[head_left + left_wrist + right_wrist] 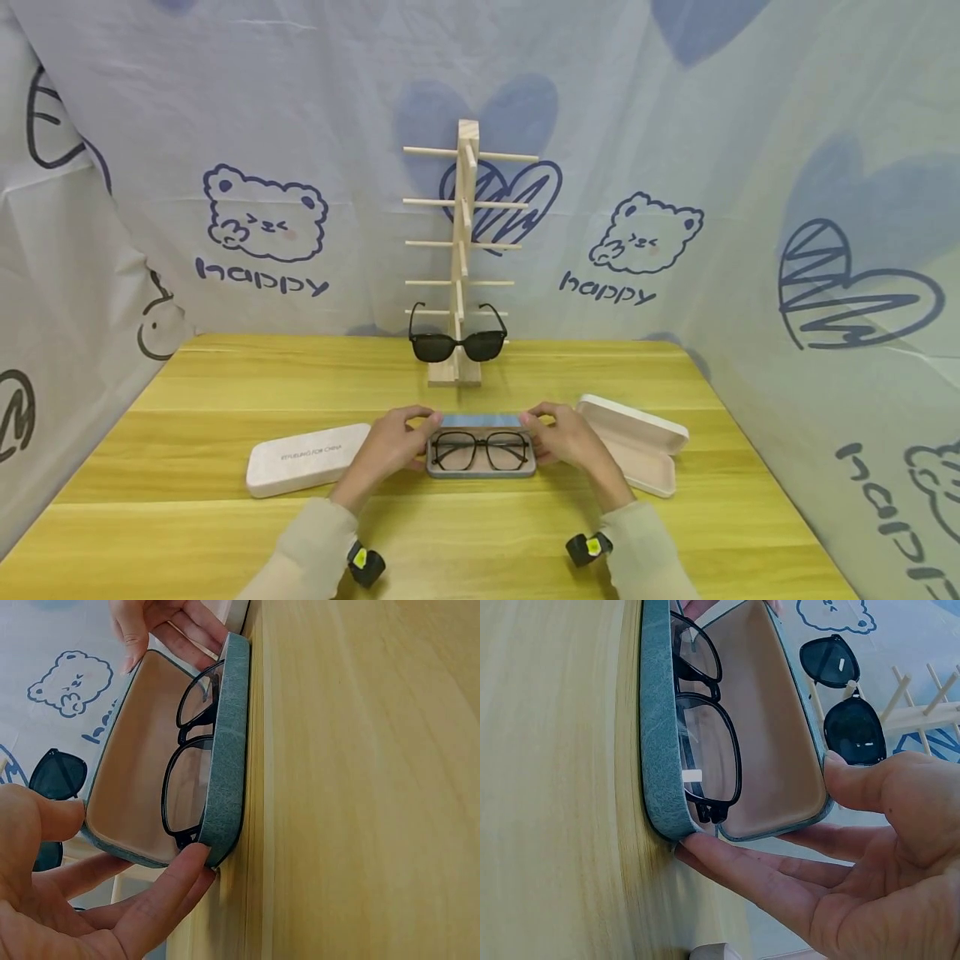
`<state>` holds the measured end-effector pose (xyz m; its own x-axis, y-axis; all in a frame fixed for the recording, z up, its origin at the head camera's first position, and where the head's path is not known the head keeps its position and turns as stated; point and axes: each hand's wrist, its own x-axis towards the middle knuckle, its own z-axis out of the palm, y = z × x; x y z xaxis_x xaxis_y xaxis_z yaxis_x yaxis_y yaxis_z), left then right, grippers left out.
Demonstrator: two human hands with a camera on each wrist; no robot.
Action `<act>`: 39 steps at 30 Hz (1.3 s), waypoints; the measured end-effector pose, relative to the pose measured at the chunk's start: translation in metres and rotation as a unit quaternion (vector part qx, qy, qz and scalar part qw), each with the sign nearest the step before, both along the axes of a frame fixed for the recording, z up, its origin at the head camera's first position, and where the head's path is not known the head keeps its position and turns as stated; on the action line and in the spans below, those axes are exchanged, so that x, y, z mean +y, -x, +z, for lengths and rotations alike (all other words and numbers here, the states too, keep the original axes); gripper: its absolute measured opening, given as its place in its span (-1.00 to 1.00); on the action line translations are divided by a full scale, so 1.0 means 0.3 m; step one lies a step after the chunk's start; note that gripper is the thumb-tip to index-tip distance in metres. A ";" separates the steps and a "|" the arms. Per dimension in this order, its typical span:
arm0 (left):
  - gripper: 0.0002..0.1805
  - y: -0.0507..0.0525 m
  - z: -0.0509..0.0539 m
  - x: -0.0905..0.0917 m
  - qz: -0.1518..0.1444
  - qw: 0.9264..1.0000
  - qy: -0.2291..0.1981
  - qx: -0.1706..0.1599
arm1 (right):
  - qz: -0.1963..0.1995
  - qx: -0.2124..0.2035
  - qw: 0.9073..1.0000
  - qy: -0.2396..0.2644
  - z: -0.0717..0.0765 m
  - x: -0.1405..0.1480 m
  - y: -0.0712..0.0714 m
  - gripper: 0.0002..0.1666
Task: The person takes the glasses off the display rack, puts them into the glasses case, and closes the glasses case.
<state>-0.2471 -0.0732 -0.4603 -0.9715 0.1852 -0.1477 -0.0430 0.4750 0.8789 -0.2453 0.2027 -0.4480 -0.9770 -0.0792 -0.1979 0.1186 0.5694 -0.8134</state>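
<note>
On the table, a blue-green glasses case stands open with its pale-lined lid tilted up at the back. A pair of black-framed eyeglasses lies in its base, lenses facing me. At the left end, my left hand holds the case, thumb on the lid's edge and fingertips at the base. My right hand grips the opposite end in the same way, its thumb on the lid rim. The wrist views show both hands touching lid and base together.
Behind the case rises a wooden eyewear stand with black sunglasses on its lowest part. A closed white case lies at the left. An open white case sits just right of my right hand. Printed cloth surrounds the table.
</note>
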 end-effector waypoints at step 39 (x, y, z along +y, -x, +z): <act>-0.65 -0.034 -0.017 -0.012 -0.003 1.000 0.004 0.029 | 0.066 0.001 0.997 0.034 0.003 0.032 -0.025 -0.57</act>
<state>-0.2369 -0.0767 -0.4654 -0.9775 0.1897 -0.0923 0.0108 0.4821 0.8760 -0.2377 0.2124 -0.4472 -0.9575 -0.2201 -0.1867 0.0455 0.5235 -0.8508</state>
